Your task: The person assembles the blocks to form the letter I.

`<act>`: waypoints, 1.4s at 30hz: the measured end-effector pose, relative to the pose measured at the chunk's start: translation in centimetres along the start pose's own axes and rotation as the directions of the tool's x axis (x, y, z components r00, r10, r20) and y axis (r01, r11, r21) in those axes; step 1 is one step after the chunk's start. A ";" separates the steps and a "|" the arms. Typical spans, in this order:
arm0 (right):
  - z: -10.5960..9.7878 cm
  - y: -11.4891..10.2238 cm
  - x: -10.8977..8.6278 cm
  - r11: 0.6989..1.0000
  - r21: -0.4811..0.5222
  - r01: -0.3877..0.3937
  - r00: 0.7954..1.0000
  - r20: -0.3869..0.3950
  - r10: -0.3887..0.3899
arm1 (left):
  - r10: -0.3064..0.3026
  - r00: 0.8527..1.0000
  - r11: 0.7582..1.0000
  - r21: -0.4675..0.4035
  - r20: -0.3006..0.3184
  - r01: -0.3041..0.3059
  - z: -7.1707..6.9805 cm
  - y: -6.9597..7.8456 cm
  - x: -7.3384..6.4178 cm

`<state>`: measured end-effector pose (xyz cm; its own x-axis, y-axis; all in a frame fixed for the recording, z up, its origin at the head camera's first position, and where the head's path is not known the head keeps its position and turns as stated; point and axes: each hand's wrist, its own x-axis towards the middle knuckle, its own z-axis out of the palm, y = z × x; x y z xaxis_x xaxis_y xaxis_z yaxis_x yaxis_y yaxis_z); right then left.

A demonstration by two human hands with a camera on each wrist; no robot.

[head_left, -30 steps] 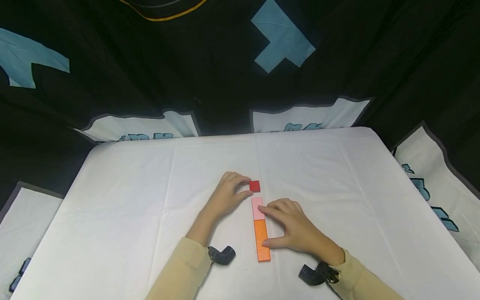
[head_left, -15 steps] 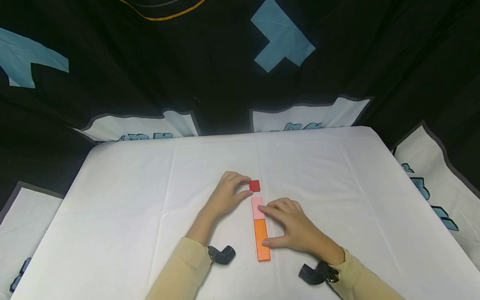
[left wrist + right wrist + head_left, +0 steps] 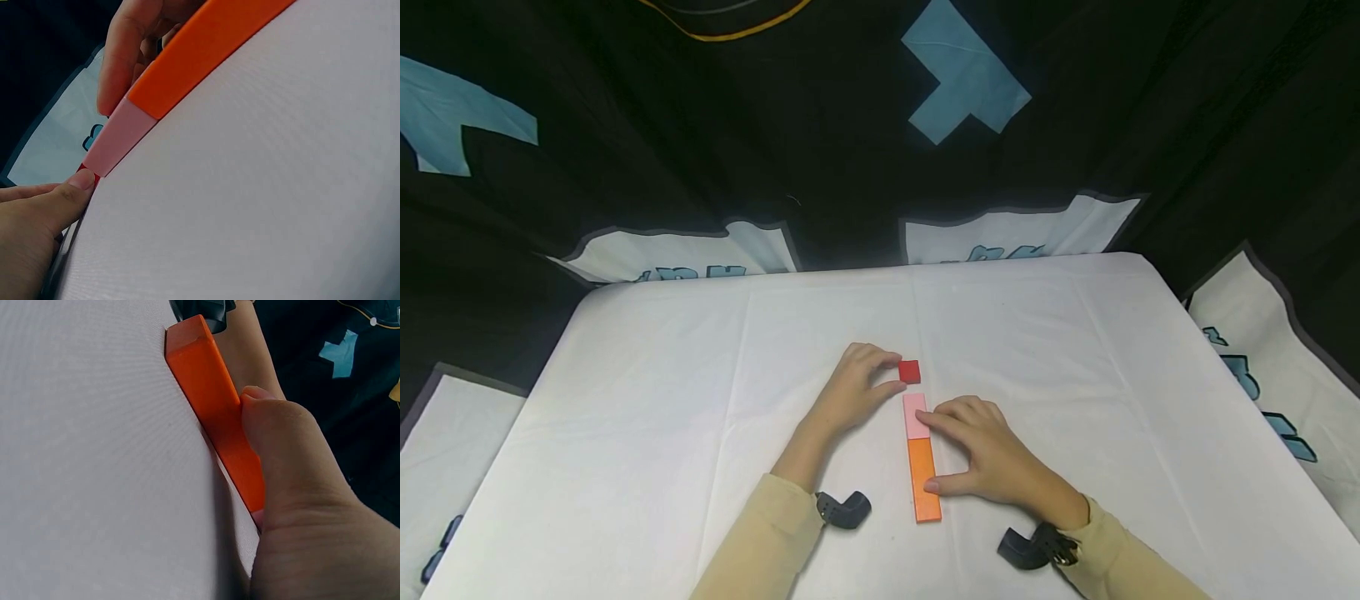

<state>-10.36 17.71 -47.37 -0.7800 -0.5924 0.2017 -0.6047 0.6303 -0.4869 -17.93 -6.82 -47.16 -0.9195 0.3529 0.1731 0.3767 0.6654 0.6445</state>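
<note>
At the centre of the white table a small red square block [image 3: 909, 372] lies beyond a pink block [image 3: 915, 417], with a narrow gap between them. An orange long block [image 3: 924, 480] meets the pink block's near end, in one line. My left hand [image 3: 853, 396] pinches the red block at its left side, thumb near and finger far; in the left wrist view the thumb [image 3: 75, 187] hides most of it. My right hand [image 3: 981, 450] touches the row from the right, a fingertip on the pink block and the thumb [image 3: 275, 431] on the orange one.
The white cloth-covered table [image 3: 647, 433] spreads around the blocks, its far edge before a dark curtain [image 3: 835, 142] with pale blue shapes. A black wrist camera mount [image 3: 844, 510] sits at the left wrist, another mount [image 3: 1026, 550] at the right.
</note>
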 end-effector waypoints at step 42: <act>0.1 0.0 -0.1 1.000 0.000 -0.001 1.000 0.003 0.001 | -0.002 1.000 1.000 -0.004 -0.002 0.002 0.0 0.1 -0.1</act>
<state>-10.33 17.72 -47.50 -0.7801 -0.5932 0.1990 -0.6041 0.6311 -0.4867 -17.81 -6.80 -47.14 -0.9203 0.3507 0.1734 0.3748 0.6631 0.6480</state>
